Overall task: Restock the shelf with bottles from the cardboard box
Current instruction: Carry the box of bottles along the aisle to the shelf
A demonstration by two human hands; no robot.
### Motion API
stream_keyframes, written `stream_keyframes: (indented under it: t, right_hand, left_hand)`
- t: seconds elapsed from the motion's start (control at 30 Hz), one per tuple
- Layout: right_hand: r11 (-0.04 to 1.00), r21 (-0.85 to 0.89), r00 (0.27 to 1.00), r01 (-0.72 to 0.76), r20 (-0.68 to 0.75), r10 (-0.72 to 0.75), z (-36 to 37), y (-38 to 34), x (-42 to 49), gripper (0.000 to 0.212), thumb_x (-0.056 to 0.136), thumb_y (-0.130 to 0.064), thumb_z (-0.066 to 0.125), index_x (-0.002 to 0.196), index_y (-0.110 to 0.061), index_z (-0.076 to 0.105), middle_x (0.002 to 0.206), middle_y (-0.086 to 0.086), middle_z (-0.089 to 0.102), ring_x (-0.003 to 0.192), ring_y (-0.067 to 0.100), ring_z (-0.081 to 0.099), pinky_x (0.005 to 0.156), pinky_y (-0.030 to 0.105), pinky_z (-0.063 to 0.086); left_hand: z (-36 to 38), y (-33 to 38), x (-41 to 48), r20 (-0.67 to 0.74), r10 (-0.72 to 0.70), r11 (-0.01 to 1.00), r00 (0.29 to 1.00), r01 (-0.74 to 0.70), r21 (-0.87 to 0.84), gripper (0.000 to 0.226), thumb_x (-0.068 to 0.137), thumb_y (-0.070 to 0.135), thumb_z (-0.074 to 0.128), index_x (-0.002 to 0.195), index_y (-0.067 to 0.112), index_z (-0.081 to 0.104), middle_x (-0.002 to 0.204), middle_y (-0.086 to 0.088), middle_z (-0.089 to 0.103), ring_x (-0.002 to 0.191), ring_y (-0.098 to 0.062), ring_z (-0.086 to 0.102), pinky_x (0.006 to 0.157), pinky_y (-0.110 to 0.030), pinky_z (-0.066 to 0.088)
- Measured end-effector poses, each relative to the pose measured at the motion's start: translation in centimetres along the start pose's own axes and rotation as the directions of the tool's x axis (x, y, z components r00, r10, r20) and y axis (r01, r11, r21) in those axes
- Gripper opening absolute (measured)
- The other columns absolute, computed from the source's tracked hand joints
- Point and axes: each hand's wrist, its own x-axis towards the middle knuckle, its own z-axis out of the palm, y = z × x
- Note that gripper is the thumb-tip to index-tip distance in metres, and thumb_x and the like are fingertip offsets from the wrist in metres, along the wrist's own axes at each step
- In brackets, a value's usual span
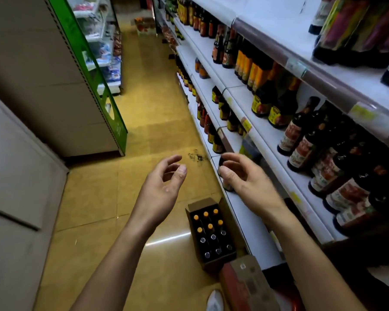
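An open cardboard box (195,208) stands on the yellow floor against the shelf base, holding several dark bottles (210,234) with orange or dark caps. My right hand (243,178) is closed around the top of a dark bottle (227,186) that stands at the front edge of a low white shelf (245,212). My left hand (164,185) hovers in the aisle above the box, fingers loosely curled and apart, holding nothing. Many dark sauce bottles (301,151) fill the shelves on the right.
A second closed brown and red carton (247,283) lies by the shelf base near my white shoe (215,300). A grey and green shelf unit (81,86) bounds the aisle on the left. Another box (144,25) sits far down the aisle.
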Motion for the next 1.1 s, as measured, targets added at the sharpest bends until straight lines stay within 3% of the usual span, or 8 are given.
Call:
stream_keyframes:
  t: [0.2, 0.37, 0.57, 0.7, 0.83, 0.97, 1.1]
  right_hand:
    - [0.989, -0.051, 0.985, -0.141, 0.091, 0.145, 0.2, 7.7, 6.4, 0.040, 0.095, -0.037, 0.062, 0.134, -0.028, 0.057, 0.123, -0.006, 0.064, 0.116, 0.007, 0.060, 0.100, 0.035, 0.052]
    - [0.963, -0.097, 0.951, -0.252, 0.160, 0.265, 1.3, 13.5, 9.6, 0.042, 0.097, -0.037, 0.060, 0.137, -0.027, 0.055, 0.123, -0.005, 0.062, 0.109, 0.006, 0.059, 0.075, 0.013, 0.047]
    - [0.909, -0.116, 0.892, -0.401, 0.175, 0.416, 3.5, 22.6, 11.5, 0.043, 0.096, -0.035, 0.061, 0.137, -0.023, 0.056, 0.122, -0.003, 0.064, 0.113, 0.011, 0.061, 0.099, 0.031, 0.050]
    - [0.864, -0.143, 0.848, -0.482, 0.173, 0.502, 5.4, 28.3, 12.6, 0.043, 0.097, -0.033, 0.060, 0.138, -0.020, 0.055, 0.123, 0.002, 0.065, 0.114, 0.014, 0.061, 0.090, 0.023, 0.049]
    - [0.815, -0.178, 0.801, -0.552, 0.157, 0.577, 8.2, 34.6, 13.9, 0.042, 0.100, -0.031, 0.058, 0.140, -0.020, 0.053, 0.124, 0.001, 0.062, 0.110, 0.012, 0.060, 0.075, 0.010, 0.043]
    - [0.778, -0.192, 0.772, -0.598, 0.124, 0.624, 11.1, 40.3, 15.0, 0.041, 0.101, -0.029, 0.056, 0.140, -0.018, 0.052, 0.122, 0.003, 0.063, 0.110, 0.014, 0.060, 0.076, 0.014, 0.044]
    - [0.756, -0.248, 0.758, -0.606, 0.106, 0.643, 13.6, 45.6, 15.8, 0.042, 0.101, -0.027, 0.055, 0.141, -0.016, 0.051, 0.126, 0.005, 0.060, 0.102, 0.011, 0.057, 0.069, 0.008, 0.041]
  left_hand:
    - [5.9, -5.5, 5.7, 0.018, -0.178, 0.984, 0.984, 0.178, 0.027, 0.037, 0.101, 0.035, 0.056, 0.138, 0.029, 0.055, 0.109, 0.025, 0.058, 0.108, 0.009, 0.056, 0.104, -0.038, 0.052]
    - [10.1, -10.7, 9.5, 0.050, -0.290, 0.957, 0.956, 0.289, 0.038, 0.036, 0.101, 0.036, 0.056, 0.136, 0.027, 0.057, 0.111, 0.015, 0.061, 0.107, 0.001, 0.060, 0.102, -0.040, 0.053]
    - [12.8, -19.2, 12.1, 0.098, -0.421, 0.904, 0.902, 0.409, 0.121, 0.038, 0.101, 0.036, 0.056, 0.137, 0.024, 0.057, 0.114, 0.009, 0.064, 0.104, 0.002, 0.060, 0.097, -0.035, 0.054]
    - [14.2, -25.0, 14.2, 0.144, -0.462, 0.877, 0.875, 0.426, 0.222, 0.039, 0.102, 0.034, 0.054, 0.138, 0.018, 0.056, 0.113, 0.004, 0.063, 0.097, -0.005, 0.059, 0.082, -0.019, 0.047]
    - [15.7, -32.5, 16.6, 0.170, -0.504, 0.847, 0.847, 0.446, 0.290, 0.043, 0.102, 0.033, 0.054, 0.142, 0.017, 0.052, 0.122, 0.000, 0.063, 0.105, -0.012, 0.059, 0.089, -0.030, 0.050]
    - [17.2, -39.6, 18.0, 0.216, -0.501, 0.845, 0.838, 0.420, 0.333, 0.046, 0.102, 0.030, 0.054, 0.146, 0.016, 0.048, 0.130, 0.000, 0.060, 0.108, -0.013, 0.059, 0.085, -0.026, 0.045]
    - [18.7, -46.8, 18.7, 0.219, -0.520, 0.813, 0.826, 0.399, 0.425, 0.052, 0.101, 0.032, 0.055, 0.149, 0.016, 0.044, 0.143, -0.010, 0.051, 0.128, -0.024, 0.053, 0.096, -0.028, 0.044]
